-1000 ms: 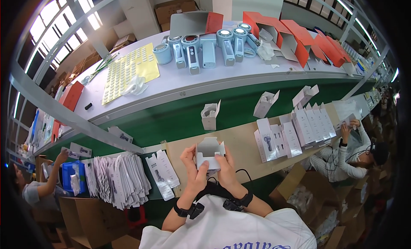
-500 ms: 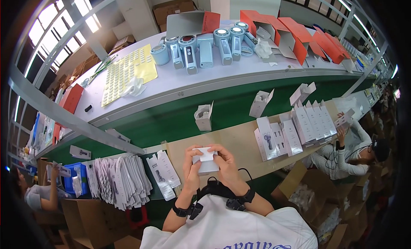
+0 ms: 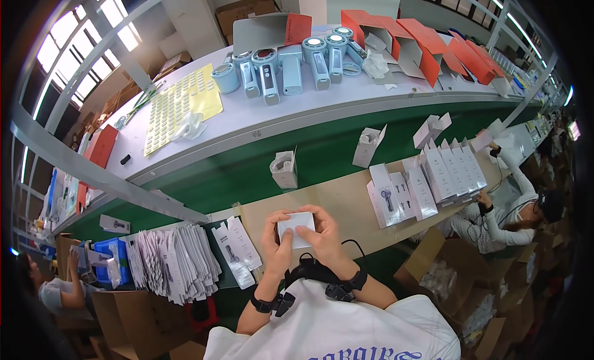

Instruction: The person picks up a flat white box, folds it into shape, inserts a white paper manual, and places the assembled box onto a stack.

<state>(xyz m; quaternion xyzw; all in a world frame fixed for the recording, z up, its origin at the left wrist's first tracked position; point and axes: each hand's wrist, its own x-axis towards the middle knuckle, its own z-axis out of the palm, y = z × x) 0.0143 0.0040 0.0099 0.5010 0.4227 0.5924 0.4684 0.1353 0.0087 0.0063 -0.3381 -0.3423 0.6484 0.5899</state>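
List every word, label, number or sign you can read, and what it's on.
White shirt: purple lettering, cut by the lower edge; not copied out.
Standing white boxes: fine print, too small to read.
Flattened cartons: print too small to read.
Red flap: dark marks, too blurred to read.
Held box: no print shows.

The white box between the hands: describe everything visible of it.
The white box looks like smooth, slightly glossy card. Its plain, roughly rectangular end panel faces up toward the camera and appears closed. The left hand and right hand clasp its sides, thumbs on that panel. The tan worktop lies beyond; the box's underside is hidden.
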